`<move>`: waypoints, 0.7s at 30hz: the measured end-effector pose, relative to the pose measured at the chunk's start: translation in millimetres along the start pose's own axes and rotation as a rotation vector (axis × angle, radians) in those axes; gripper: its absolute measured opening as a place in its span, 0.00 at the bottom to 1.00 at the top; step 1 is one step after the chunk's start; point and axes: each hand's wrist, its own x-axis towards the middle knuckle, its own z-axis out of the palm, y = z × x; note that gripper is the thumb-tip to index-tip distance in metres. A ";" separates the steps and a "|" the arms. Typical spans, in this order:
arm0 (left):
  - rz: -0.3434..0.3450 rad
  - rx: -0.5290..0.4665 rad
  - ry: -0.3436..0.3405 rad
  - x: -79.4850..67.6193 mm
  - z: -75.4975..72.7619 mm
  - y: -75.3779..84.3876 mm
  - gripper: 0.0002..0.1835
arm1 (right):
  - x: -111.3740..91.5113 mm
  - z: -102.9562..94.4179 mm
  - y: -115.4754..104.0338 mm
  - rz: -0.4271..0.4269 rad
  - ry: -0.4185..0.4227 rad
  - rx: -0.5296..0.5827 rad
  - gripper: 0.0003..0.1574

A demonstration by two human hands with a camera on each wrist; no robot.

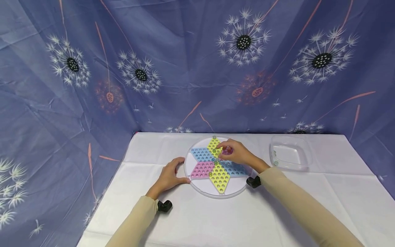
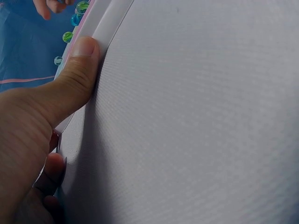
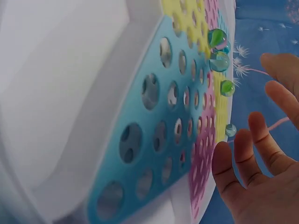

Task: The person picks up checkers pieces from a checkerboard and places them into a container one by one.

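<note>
A round white Chinese checkers board (image 1: 203,190) with yellow, pink and blue holed points lies on the table. Glass marbles stand in its holes, among them a yellowish one (image 1: 210,174), a green one (image 3: 227,87) and a clear one (image 3: 231,129). My left hand (image 1: 169,176) holds the board's left rim, the thumb (image 2: 81,70) lying along the edge and the fingers farther round it. Over the far right part of the board hovers my right hand (image 1: 236,152), its fingers (image 3: 261,140) loosely bent and apart, with no marble visible between them.
Right of the board stands a clear plastic box (image 1: 303,166) with a few marbles (image 1: 275,163) along its left side. A white cloth (image 1: 197,219) covers the table, and a blue dandelion-print curtain (image 1: 185,68) hangs behind and to the left.
</note>
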 end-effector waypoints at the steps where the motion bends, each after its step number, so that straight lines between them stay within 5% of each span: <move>1: -0.001 0.002 -0.001 0.2 0.1 -0.2 0.52 | 0.8 1.7 0.7 0.003 -0.002 -0.006 0.23; 14: -0.010 0.013 0.000 1.9 0.2 0.1 0.52 | 4.2 13.9 9.3 0.066 -0.123 -0.067 0.15; 21: -0.015 0.015 -0.001 1.5 0.0 0.2 0.53 | 2.2 15.8 7.3 0.067 -0.119 -0.081 0.11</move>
